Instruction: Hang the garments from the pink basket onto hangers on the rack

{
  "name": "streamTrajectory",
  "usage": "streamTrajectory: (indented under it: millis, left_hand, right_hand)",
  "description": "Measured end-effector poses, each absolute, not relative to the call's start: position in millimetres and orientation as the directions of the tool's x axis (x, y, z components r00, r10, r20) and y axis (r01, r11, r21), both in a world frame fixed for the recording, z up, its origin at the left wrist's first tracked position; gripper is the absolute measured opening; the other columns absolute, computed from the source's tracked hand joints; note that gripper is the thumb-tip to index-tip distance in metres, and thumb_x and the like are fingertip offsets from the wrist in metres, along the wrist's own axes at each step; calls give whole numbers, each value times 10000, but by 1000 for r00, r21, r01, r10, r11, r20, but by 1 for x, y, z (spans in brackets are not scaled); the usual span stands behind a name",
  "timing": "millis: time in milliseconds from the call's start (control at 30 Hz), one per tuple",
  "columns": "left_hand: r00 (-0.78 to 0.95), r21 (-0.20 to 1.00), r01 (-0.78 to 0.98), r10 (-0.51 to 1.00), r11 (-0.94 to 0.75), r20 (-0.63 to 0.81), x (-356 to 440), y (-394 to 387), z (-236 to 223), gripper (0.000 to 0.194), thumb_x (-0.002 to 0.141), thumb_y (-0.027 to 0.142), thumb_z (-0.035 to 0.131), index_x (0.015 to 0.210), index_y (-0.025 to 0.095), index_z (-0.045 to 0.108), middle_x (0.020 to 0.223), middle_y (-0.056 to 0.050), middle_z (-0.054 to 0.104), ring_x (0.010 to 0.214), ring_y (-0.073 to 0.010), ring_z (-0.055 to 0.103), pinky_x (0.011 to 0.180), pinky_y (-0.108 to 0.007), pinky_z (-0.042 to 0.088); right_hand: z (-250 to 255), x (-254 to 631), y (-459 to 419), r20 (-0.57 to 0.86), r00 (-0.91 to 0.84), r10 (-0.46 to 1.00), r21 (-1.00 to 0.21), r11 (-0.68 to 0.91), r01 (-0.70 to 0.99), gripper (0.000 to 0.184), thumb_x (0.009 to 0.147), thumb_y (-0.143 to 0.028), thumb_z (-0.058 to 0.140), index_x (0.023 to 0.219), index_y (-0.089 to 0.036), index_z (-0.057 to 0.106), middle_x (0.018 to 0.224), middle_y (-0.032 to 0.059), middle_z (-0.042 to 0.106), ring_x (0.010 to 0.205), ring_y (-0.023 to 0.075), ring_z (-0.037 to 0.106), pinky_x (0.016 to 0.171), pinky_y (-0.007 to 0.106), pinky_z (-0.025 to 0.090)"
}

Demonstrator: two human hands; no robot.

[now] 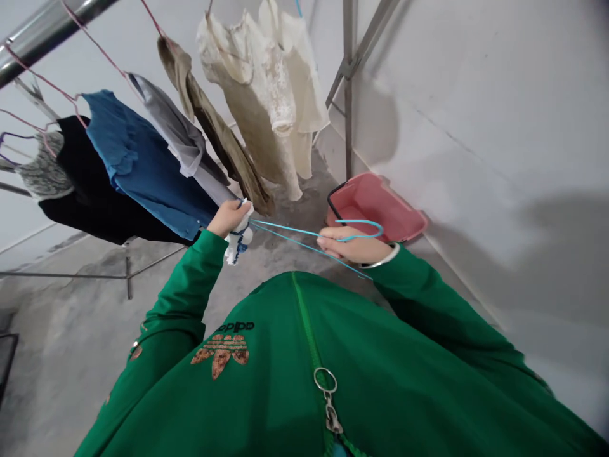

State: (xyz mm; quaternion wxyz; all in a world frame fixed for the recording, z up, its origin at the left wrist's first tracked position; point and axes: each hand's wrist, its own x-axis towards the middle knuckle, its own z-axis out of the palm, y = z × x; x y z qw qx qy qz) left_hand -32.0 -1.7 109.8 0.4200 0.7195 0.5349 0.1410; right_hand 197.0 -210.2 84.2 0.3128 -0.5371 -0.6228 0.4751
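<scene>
My left hand (227, 218) is closed around a small bunched white cloth item (238, 241) with dark blue trim; its kind cannot be made out. My right hand (349, 245) grips a light blue wire hanger (290, 228) near its hook, which curves up over the fingers. The hanger's far end points left and reaches the cloth in my left hand. How much of the wire lies inside the cloth is hidden. Both hands are in front of my chest, a little apart.
Several garments hang from a metal rail (42, 35) at the upper left, among them a blue top (137, 165), a black one (90, 184) and cream ones (266, 82). A pink basket (394, 206) stands on the floor beside the wall, near a metal rack leg (348, 120).
</scene>
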Motion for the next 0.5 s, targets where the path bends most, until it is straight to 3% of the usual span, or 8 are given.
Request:
streamTrajectory:
  millis: [100, 267, 400, 500]
  left_hand:
    - [563, 458, 767, 814, -449, -144, -20, -17, 118, 443, 853, 323, 546, 466, 186, 377, 455, 35, 342, 489, -107, 378, 537, -264, 272]
    - [749, 76, 658, 642, -749, -166, 4, -45, 121, 288, 918, 308, 469, 719, 162, 617, 713, -69, 593, 723, -199, 563, 642, -299, 356]
    - [855, -28, 515, 516, -856, -53, 10, -45, 116, 306, 937, 320, 438, 892, 141, 682, 960, -145, 588, 934, -251, 546, 783, -352, 404]
    - [899, 41, 438, 436, -898, -43, 11, -36, 110, 299, 943, 330, 421, 988, 172, 672, 983, -122, 574, 964, -246, 535, 809, -355, 418]
  right_hand:
    - [73, 181, -181, -80, -254, 964, -943, 9, 332, 385, 928, -463, 391, 683, -174, 460, 552, -40, 457, 505, 70, 398, 541, 216, 322]
    - [58, 167, -139, 25, -256, 966, -943, 108, 315, 360, 906, -415, 428, 641, -172, 441, 534, -46, 439, 508, 66, 380, 548, 223, 308]
    - [55, 175, -123, 139, -178, 974, -925, 192, 328, 320, 866, -357, 469, 611, -165, 446, 556, -41, 422, 568, 75, 381, 589, 237, 317]
    - [58, 188, -118, 163, -210, 964, -902, 232, 364, 282, 848, -367, 507, 670, -148, 521, 606, -29, 477, 614, 85, 417, 618, 242, 337]
